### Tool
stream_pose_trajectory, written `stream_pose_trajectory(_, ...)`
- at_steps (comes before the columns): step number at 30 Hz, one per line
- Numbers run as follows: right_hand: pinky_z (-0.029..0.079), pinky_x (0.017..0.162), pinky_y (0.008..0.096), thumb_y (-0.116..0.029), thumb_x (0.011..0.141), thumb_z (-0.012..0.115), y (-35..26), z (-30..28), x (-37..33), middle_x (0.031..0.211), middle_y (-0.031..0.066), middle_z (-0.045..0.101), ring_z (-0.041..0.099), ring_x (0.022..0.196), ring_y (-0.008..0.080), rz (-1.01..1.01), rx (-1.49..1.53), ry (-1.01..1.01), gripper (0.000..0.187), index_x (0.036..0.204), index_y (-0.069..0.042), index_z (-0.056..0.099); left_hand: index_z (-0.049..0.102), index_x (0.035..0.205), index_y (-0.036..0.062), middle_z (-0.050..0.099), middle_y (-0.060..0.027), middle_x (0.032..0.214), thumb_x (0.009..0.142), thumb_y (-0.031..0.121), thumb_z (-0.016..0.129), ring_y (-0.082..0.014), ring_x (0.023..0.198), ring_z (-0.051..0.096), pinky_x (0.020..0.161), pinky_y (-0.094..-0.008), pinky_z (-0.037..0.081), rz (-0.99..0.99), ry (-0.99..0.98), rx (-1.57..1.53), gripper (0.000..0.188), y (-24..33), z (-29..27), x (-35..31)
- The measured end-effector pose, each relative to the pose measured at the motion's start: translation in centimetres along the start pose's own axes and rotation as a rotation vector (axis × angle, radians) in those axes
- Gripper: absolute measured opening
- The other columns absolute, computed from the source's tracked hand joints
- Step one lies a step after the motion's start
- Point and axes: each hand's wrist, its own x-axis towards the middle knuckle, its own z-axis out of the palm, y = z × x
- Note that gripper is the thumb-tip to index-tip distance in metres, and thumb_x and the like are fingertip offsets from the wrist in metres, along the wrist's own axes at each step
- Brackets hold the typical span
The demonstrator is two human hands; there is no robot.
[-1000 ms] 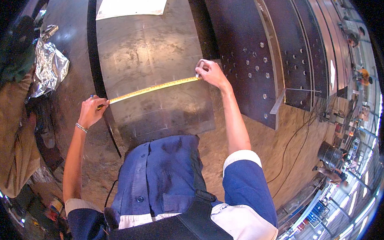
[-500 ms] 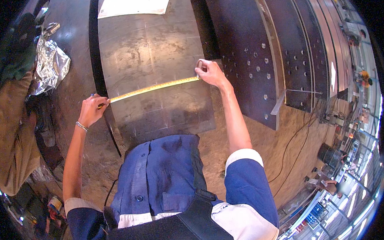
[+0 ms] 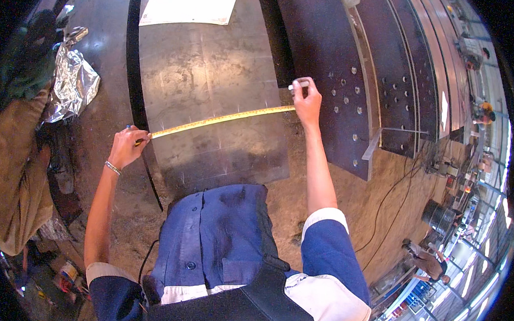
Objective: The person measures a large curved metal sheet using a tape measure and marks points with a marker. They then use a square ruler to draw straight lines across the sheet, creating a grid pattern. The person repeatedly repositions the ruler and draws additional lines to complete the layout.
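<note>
1. Grip: L hand [image 3: 127, 146] pinches yellow tape [image 3: 224, 119] at L edge of grey steel plate [image 3: 184, 60].
2. R hand [image 3: 307, 104] by plate's R edge, short white stick [image 3: 298, 85] btwn thumb & fingers; tape's R end meets hand, can't tell if also clasped.
3. Tape spans plate btwn hands, R end farther fwd.
4. White sheet [image 3: 189, 5] on plate, far end.
5. Crumpled foil [image 3: 75, 86] well L; dark drilled plates [image 3: 344, 61] R.
</note>
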Motion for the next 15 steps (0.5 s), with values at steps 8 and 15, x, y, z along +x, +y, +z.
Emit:
stream_pose_trajectory(8,0.05,0.082,0.0448,-0.017,0.104,0.049,4.3,-2.2,-2.5,0.097,0.0225,0.064,0.064,0.092,0.0416,0.069,-0.242,0.035,0.025,0.096,0.005,0.06,0.078,0.091,0.0146,0.074,-0.0077,0.087,0.082,0.016,0.074,-0.0284,0.085,0.07,0.074,-0.0423,0.057,-0.039,-0.001,-0.01,0.011,0.7,-0.2,0.0)
stream_pose_trajectory(15,0.055,0.078,0.0401,-0.022,0.099,0.063,4.9,-1.2,-5.4,0.091,0.0156,0.074,0.071,0.084,0.0295,0.194,-0.259,0.23,0.021,0.101,-0.001,0.067,0.079,0.093,0.016,0.077,-0.0024,0.091,0.082,0.019,0.076,-0.0255,0.086,0.071,0.076,-0.0407,0.058,-0.004,-0.014,0.029,0.011,-1.5,1.1,-0.8)
